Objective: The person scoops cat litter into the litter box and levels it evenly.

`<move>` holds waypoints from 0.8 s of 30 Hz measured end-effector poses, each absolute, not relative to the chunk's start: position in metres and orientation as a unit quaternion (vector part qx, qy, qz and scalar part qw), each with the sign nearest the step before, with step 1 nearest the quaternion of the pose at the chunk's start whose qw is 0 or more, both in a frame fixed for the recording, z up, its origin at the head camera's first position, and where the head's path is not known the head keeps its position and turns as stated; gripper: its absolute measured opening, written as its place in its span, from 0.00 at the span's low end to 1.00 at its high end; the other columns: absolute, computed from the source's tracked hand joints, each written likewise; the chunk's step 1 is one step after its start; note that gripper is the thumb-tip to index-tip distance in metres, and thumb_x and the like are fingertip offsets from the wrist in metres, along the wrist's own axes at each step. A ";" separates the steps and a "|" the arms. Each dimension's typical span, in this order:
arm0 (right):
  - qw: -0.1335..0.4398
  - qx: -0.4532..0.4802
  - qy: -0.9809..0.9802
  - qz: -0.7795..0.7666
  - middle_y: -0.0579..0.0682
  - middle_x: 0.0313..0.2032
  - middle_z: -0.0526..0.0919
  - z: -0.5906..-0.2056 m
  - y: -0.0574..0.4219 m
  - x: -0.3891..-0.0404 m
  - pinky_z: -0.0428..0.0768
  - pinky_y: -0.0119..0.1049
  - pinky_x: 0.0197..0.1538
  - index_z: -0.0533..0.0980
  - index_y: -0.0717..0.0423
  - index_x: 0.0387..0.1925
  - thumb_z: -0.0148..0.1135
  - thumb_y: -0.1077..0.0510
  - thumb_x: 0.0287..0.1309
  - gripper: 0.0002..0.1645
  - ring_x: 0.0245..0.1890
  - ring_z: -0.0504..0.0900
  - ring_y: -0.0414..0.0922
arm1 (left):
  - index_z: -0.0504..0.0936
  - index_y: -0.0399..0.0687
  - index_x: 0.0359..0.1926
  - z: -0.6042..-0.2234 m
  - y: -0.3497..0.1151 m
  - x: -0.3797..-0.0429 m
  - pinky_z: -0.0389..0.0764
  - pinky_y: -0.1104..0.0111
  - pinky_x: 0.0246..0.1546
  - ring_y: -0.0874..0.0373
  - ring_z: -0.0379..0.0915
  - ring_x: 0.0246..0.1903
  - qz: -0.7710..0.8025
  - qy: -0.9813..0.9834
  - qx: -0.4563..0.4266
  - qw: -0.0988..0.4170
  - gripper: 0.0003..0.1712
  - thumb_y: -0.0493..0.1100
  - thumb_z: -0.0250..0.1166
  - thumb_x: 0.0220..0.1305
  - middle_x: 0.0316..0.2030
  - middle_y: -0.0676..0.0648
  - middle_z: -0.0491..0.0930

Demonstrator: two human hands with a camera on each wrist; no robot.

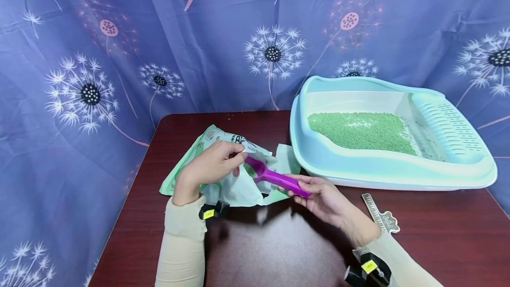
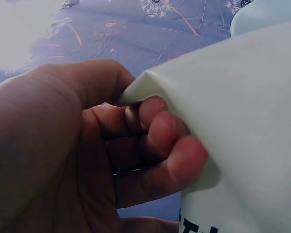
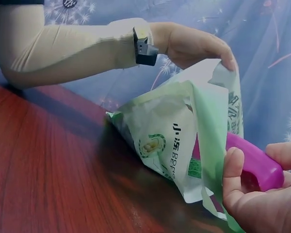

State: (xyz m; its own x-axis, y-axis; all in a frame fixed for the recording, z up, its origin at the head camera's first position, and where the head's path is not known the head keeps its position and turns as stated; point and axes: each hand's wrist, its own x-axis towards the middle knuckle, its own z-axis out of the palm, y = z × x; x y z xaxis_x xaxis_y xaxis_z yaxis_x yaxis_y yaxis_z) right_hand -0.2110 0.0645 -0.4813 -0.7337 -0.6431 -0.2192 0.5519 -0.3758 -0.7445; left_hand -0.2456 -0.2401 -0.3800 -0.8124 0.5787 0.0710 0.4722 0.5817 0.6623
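A white and green printed bag (image 1: 239, 189) lies on the table with its torn mouth facing right. My left hand (image 1: 213, 163) pinches the upper edge of that mouth between thumb and fingers; the left wrist view shows the bag's film (image 2: 242, 97) folded in the grip. My right hand (image 1: 318, 196) holds a purple scoop (image 1: 284, 182) by its handle, the scoop's head at the bag's opening. Green pellets (image 1: 250, 170) show beside the scoop head. In the right wrist view the scoop (image 3: 254, 162) enters the bag (image 3: 160, 141), its head mostly hidden.
A light blue litter box (image 1: 318, 163) with green pellets (image 1: 362, 132) in it stands at the back right, close to the bag's mouth. A small ruler-like piece with a decorated end (image 1: 382, 216) lies on the dark red table (image 1: 438, 234). Behind hangs a blue dandelion curtain (image 1: 223, 56).
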 end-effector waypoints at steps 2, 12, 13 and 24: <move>0.374 -0.057 0.408 -0.831 0.59 0.55 0.80 -0.483 0.067 -0.212 0.79 0.29 0.49 0.55 0.67 0.70 0.41 0.62 0.72 0.28 0.44 0.82 0.41 | 0.63 0.52 0.18 -0.381 -0.240 -0.246 0.65 0.68 0.21 0.60 0.67 0.15 0.349 0.886 0.297 0.078 0.21 0.43 0.49 0.71 0.15 0.58 0.78; 0.417 -0.063 0.324 -0.846 0.65 0.60 0.74 -0.492 0.078 -0.215 0.77 0.30 0.53 0.63 0.62 0.67 0.33 0.63 0.73 0.25 0.47 0.80 0.42 | 0.63 0.52 0.18 -0.380 -0.240 -0.246 0.64 0.68 0.20 0.59 0.66 0.14 0.348 0.887 0.294 0.076 0.21 0.43 0.50 0.71 0.15 0.58 0.77; 0.417 -0.067 0.325 -0.846 0.65 0.61 0.74 -0.493 0.078 -0.216 0.77 0.30 0.54 0.62 0.62 0.68 0.33 0.64 0.73 0.26 0.47 0.80 0.42 | 0.63 0.52 0.18 -0.380 -0.240 -0.246 0.64 0.68 0.20 0.59 0.66 0.14 0.347 0.888 0.293 0.076 0.21 0.43 0.50 0.71 0.15 0.58 0.77; 0.371 -0.069 0.410 -0.830 0.60 0.57 0.79 -0.487 0.078 -0.211 0.78 0.30 0.49 0.62 0.61 0.68 0.43 0.65 0.70 0.26 0.45 0.81 0.42 | 0.61 0.52 0.18 -0.381 -0.240 -0.247 0.63 0.69 0.20 0.62 0.71 0.16 0.349 0.887 0.292 0.082 0.20 0.42 0.49 0.70 0.15 0.57 0.77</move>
